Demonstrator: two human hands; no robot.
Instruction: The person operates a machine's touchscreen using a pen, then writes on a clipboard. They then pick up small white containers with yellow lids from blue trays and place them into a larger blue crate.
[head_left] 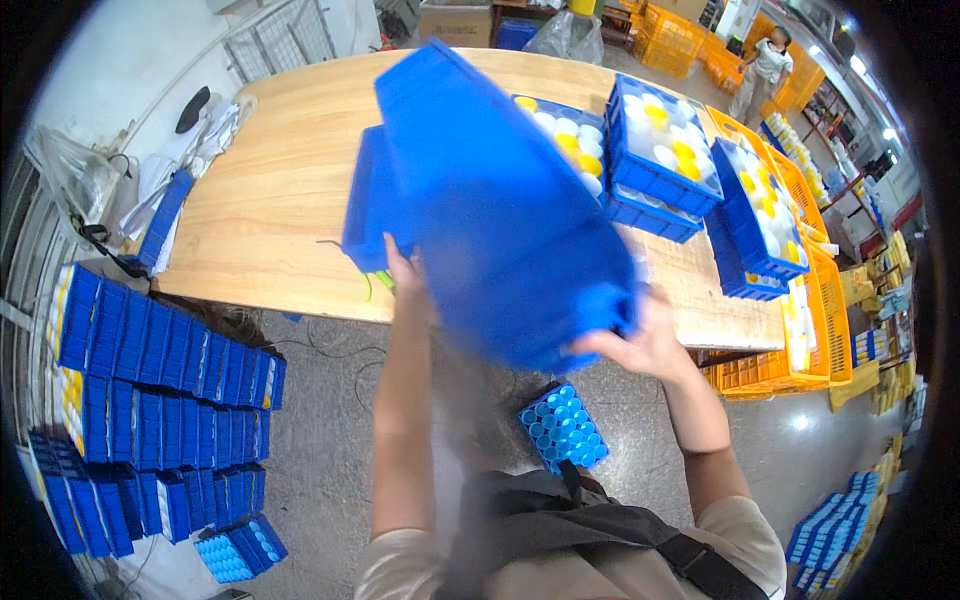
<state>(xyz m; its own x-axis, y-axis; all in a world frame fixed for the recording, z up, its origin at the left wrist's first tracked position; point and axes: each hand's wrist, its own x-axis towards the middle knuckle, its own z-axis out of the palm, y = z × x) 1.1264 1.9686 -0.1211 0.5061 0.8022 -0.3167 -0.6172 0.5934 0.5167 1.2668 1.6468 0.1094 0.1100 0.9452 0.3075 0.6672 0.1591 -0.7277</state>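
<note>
A blue plastic crate [500, 210], blurred by motion, is tilted up in front of me above the table's near edge. My right hand [645, 338] grips its near right end, thumb over the rim. At its left side is my left hand [405, 272], thumb up and closed on the edge; most of its fingers are hidden. Behind the tilted crate, another blue crate [368, 190] rests on the wooden table [270, 190], partly covered. Something thin and green [382, 280] lies by my left hand.
Blue crates of white and yellow round pieces [665, 140] stand on the table's right. Orange crates [835, 320] adjoin that side. Stacked blue crates [160, 370] fill the lower left. A crate of light-blue cups [562, 425] sits on the floor. A person [768, 70] stands far right.
</note>
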